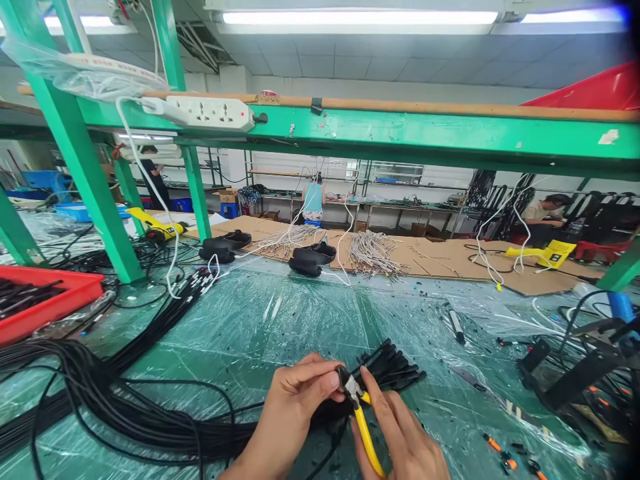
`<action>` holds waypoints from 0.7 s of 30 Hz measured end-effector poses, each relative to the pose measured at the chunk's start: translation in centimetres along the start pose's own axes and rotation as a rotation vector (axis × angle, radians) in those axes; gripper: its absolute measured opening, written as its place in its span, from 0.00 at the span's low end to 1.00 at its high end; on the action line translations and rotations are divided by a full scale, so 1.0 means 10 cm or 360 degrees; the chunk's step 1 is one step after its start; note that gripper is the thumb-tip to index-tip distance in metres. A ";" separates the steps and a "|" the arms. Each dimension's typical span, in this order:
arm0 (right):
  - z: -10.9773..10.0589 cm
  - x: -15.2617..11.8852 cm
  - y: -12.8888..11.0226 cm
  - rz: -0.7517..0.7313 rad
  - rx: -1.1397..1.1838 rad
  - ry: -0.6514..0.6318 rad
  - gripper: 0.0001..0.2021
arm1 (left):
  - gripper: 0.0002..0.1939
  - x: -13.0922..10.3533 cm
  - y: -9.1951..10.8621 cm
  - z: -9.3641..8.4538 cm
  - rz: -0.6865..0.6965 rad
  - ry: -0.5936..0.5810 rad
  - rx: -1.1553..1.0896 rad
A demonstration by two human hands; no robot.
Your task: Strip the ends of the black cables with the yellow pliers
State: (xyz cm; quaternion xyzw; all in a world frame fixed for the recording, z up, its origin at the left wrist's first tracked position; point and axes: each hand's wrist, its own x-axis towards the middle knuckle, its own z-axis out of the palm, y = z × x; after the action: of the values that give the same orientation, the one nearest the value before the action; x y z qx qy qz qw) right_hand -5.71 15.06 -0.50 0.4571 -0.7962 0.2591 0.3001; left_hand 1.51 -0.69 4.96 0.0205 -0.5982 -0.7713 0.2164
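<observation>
My left hand (300,407) pinches a small black piece between thumb and fingertips; its exact shape is mostly covered. Yellow-handled cutters (367,433) are held by my right hand (405,440), their metal jaws right beside my left fingertips. Just behind the hands lies a fanned bunch of black cable ends (395,367). From the left, a thick bundle of black cables (125,407) runs over the table and passes under my left wrist. A second black bundle (160,327) with white tips lies farther back.
A green frame (400,137) with a power strip (210,112) crosses above. A red tray (55,300) sits left, a black fixture (565,373) right. White cables (375,253) lie on cardboard (430,257). Orange and black bits (507,457) are scattered near right. People sit or stand farther back.
</observation>
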 end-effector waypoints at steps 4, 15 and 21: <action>0.06 -0.01 0.03 0.0003 0.0177 -0.0047 0.29 | 0.06 0.00 -0.05 0.02 -0.0123 0.0070 -0.0176; 0.08 -0.02 0.08 0.0079 0.0344 -0.0071 0.25 | 0.06 0.04 0.02 -0.05 -0.0239 -0.0022 -0.0460; 0.05 0.01 0.04 0.0089 0.0372 -0.0133 0.27 | 0.08 0.03 0.03 -0.03 -0.0277 0.0004 -0.0355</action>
State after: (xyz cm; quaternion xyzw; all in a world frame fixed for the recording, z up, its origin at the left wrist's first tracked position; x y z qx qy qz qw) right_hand -6.21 14.79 -0.81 0.4771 -0.7847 0.3391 0.2040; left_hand 1.39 -1.12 5.24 0.0491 -0.5045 -0.8488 0.1504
